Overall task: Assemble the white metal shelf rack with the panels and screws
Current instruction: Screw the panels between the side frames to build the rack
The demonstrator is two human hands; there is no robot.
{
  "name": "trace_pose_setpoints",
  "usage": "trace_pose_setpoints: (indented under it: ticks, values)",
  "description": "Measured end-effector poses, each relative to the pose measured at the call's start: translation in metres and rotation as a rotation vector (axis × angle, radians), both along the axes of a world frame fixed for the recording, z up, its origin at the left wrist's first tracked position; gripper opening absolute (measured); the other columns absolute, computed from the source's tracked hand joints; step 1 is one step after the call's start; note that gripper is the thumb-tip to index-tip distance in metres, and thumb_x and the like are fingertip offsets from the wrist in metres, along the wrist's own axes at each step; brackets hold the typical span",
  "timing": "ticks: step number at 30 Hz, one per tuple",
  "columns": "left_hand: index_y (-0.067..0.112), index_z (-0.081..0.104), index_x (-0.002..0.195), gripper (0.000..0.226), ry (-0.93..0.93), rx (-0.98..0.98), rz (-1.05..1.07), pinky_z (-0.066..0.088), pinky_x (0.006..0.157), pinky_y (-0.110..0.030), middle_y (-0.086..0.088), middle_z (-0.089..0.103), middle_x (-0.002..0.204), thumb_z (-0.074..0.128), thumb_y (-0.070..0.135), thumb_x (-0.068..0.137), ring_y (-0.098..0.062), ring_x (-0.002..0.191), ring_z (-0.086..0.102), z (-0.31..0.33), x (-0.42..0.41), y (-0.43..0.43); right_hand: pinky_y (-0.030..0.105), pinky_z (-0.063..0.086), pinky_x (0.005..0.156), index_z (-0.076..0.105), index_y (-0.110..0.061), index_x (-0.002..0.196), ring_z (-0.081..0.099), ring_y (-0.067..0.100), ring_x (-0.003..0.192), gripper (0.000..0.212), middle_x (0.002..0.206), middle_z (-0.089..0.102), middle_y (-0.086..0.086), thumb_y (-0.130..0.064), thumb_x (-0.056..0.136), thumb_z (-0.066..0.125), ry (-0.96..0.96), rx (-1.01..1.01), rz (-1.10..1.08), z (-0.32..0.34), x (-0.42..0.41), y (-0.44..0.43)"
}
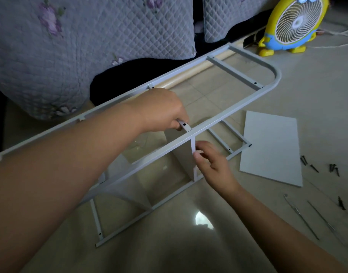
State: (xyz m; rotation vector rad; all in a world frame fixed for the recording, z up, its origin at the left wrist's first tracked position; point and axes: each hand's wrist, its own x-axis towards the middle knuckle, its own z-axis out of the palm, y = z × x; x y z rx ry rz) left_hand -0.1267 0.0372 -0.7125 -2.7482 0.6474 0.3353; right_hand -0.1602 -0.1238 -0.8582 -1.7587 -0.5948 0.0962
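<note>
A single wide-angle view from the person's head looks forward and steeply down at the tiled floor (307,91), close above the white rack frame (278,74). Both forearms reach in from the bottom edge towards the frame; beyond it, a quilted cover (90,46) fills the top.

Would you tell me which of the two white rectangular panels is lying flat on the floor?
The white rectangular panel beside the black screws; the upright panel stands inside the white metal frame.
</note>
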Motion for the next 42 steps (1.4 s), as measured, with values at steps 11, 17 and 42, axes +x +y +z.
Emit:
trace_pose_setpoints:
  ticks: [11, 17, 42]
  values:
    - [0.023, 0.067, 0.106, 0.022, 0.080, 0.098, 0.025, 0.045, 0.079, -0.033, 0.001, 0.065, 0.106, 0.052, 0.028, 0.091, -0.019, 0.099, 0.057, 0.011, 0.003, -0.010, 0.012, 0.046, 0.078, 0.064, -0.011, 0.104, 0.063, -0.002, 0.084, 0.028, 0.083, 0.069, -0.016, -0.007, 0.077, 0.064, 0.191, 0.424, 0.006, 0.030, 0.012, 0.011]
    - [0.026, 0.064, 0.115, 0.027, 0.106, 0.080, 0.068, 0.043, 0.088, -0.033, 0.003, 0.063, 0.114, 0.054, 0.030, 0.091, -0.015, 0.106, 0.054, 0.014, 0.005, -0.011, 0.012, 0.048, 0.076, 0.068, -0.013, 0.099, 0.062, 0.000, 0.082, 0.023, 0.087, 0.066, -0.010, -0.005, 0.078, 0.066, 0.058, 0.342, -0.090, 0.027, 0.007, 0.014]
    - [0.024, 0.064, 0.116, 0.028, 0.104, 0.046, 0.101, 0.043, 0.090, -0.034, 0.002, 0.064, 0.114, 0.056, 0.029, 0.090, -0.016, 0.107, 0.054, 0.012, 0.005, -0.011, 0.010, 0.035, 0.051, 0.059, -0.007, 0.055, 0.044, 0.004, 0.049, 0.022, 0.051, 0.052, -0.002, -0.014, 0.075, 0.055, -0.395, 0.069, -0.546, 0.030, -0.004, 0.033]
